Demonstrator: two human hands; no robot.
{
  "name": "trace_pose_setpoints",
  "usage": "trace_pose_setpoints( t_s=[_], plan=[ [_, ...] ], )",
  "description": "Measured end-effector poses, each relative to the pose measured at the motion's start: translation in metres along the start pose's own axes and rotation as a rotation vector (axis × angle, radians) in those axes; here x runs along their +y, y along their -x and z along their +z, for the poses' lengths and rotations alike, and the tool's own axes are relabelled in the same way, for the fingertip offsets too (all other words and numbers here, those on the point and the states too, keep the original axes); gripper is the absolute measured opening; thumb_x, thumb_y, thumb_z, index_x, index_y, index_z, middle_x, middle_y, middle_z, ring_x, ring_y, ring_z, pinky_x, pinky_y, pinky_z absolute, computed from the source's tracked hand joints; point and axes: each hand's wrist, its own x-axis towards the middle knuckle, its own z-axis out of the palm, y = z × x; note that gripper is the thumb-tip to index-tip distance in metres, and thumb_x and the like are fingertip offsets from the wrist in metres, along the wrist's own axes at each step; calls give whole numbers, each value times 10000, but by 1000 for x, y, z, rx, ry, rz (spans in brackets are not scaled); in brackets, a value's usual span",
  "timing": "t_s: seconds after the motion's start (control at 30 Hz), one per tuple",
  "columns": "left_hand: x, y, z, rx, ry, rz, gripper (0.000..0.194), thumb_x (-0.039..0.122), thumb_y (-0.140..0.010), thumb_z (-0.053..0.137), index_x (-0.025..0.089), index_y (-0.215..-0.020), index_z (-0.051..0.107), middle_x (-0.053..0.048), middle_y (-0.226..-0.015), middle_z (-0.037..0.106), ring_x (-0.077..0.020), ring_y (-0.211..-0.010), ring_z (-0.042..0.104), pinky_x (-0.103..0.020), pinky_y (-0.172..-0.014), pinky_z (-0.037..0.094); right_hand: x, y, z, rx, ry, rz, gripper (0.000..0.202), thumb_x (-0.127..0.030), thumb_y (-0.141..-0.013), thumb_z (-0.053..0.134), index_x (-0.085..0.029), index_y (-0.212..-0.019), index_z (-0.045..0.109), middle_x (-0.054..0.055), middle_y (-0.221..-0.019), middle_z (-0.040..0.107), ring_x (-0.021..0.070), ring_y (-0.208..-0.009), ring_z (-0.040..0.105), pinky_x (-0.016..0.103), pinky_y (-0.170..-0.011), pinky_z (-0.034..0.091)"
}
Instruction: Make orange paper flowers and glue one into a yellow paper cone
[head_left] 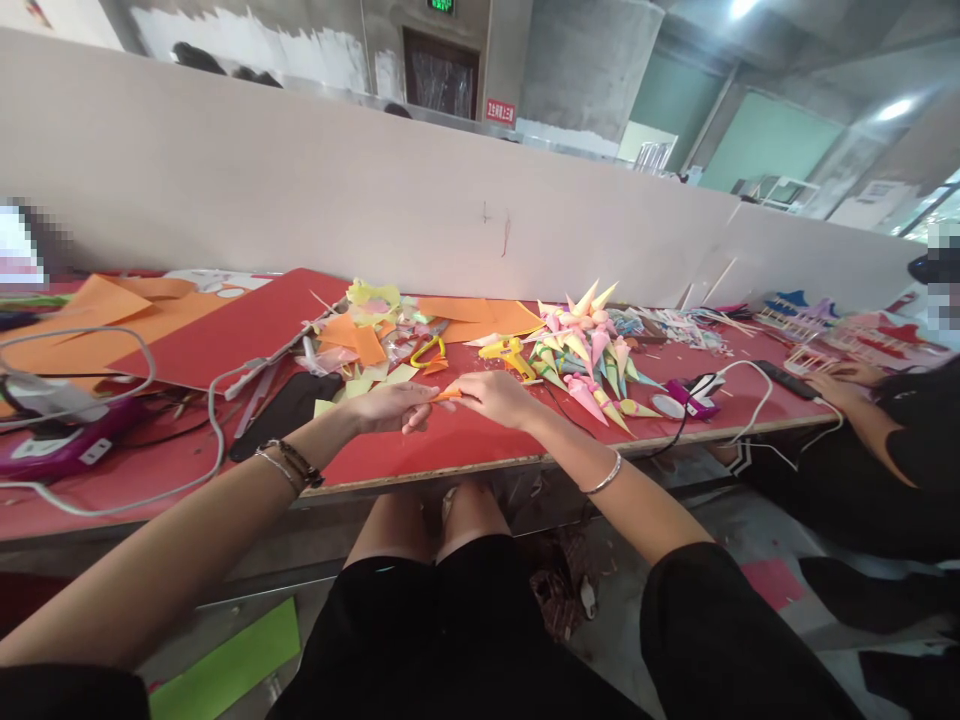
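Above the front edge of the red table, my left hand (394, 404) and my right hand (495, 398) meet, fingertips closed on a small orange piece (448, 395), which looks like foam or paper sheet. Fingers cover much of it, so its full shape is hidden. Just beyond my right hand lies a yellow glue gun (510, 355). Yellow-handled scissors (429, 352) rest behind the gap between the hands. To the right is a heap of pastel cone-shaped pieces (589, 355) in pink, yellow and green.
Orange sheets (480, 318) and a red sheet (232, 325) lie toward the back. A black phone-like object (281, 415) is left of my hands. White cables (214, 420) run to purple power strips (694, 400). A co-worker's hand (832, 385) is at the right. A partition (337, 190) stands behind.
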Motion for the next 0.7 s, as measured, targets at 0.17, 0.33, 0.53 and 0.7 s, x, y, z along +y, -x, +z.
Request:
trace_pose_setpoints(
  t_s=[0.17, 0.33, 0.53, 0.7],
  plan=[
    [1, 1, 3, 12, 47, -48, 326, 430, -752, 574, 118, -664, 603, 81, -323, 386, -21, -296, 302, -188, -531, 430, -8, 2, 0, 15, 317, -193, 231, -174, -896, 369, -154, -866, 597, 25, -722, 586, 114, -687, 538, 225, -576, 296],
    [3, 5, 7, -6, 27, -76, 324, 426, -754, 568, 110, -690, 604, 68, -302, 394, -30, -289, 310, -190, -477, 396, -5, 7, 5, -8, 366, -211, 228, -157, -895, 362, -165, -974, 576, 7, -681, 586, 101, -616, 533, 228, -522, 272],
    [5, 8, 9, -31, -26, -61, 318, 408, -793, 503, 125, -669, 578, 85, -273, 313, -38, -261, 266, -212, -456, 366, -5, 14, 12, 22, 288, -150, 264, -204, -901, 349, -213, -1079, 543, 11, -753, 619, 104, -624, 540, 221, -517, 271],
    [13, 7, 12, 51, -479, 54, 390, 487, -808, 423, 155, -659, 562, 41, -351, 409, -98, -389, 420, -232, -499, 372, -4, 12, 12, -30, 17, 31, 196, -210, -880, 391, -196, -958, 570, 16, -769, 628, 115, -631, 551, 204, -524, 282]
  ],
)
